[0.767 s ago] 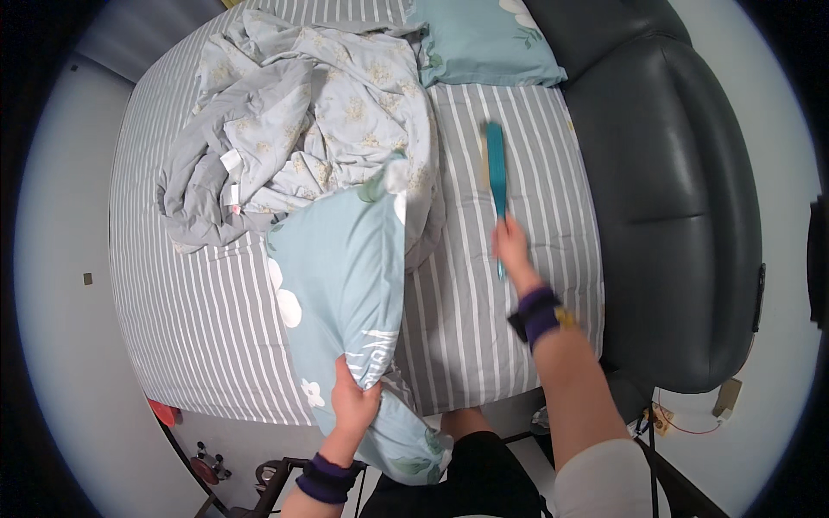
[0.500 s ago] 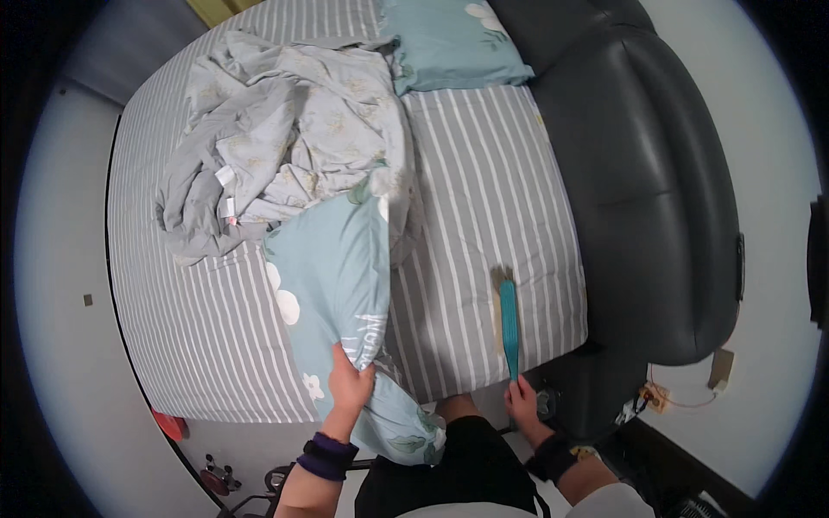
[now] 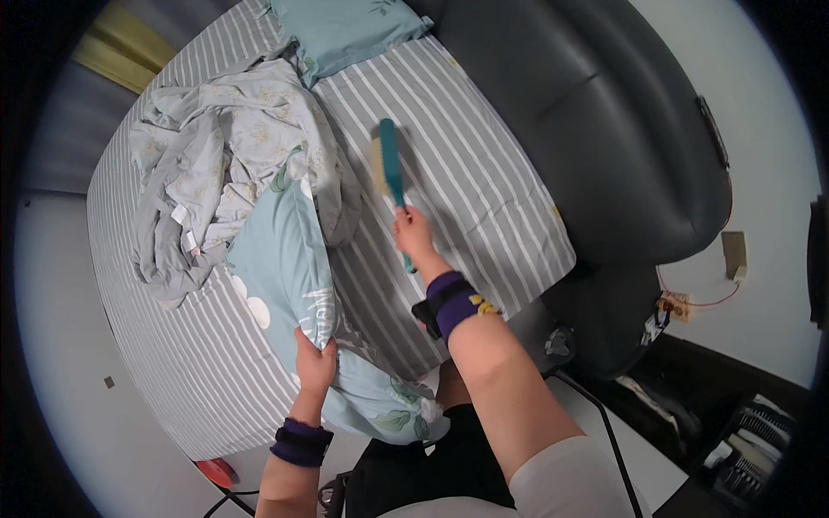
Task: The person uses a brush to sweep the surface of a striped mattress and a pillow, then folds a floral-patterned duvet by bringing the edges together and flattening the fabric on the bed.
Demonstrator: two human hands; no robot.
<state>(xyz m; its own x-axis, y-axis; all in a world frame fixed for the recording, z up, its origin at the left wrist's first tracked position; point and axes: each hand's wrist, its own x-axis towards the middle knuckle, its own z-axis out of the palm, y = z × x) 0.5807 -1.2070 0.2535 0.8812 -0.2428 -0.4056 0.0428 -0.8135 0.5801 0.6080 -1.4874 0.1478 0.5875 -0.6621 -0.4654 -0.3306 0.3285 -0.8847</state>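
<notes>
A teal-handled bed brush (image 3: 390, 160) with pale bristles is gripped in my right hand (image 3: 414, 235), its bristle side facing left over the grey-and-white striped sheet (image 3: 466, 164). My left hand (image 3: 315, 358) clutches the edge of a light teal pillow (image 3: 281, 250) with white flowers and green leaves. That pillow stands tilted on its side, its lower end hanging past the bed's near edge by my lap. Just beyond it lies a crumpled grey and floral quilt (image 3: 250, 129).
A second teal pillow (image 3: 354, 30) rests at the far end against the black padded headboard (image 3: 596, 129). Near the wall at right are a power socket (image 3: 675, 306) with a cable and a dark shelf (image 3: 751, 449) of items. A red object (image 3: 216, 471) sits below the bed at left.
My right hand has swung the brush up and to the left, from the bed's near edge to the sheet beside the quilt. My left hand keeps hold of the pillow. The view has turned.
</notes>
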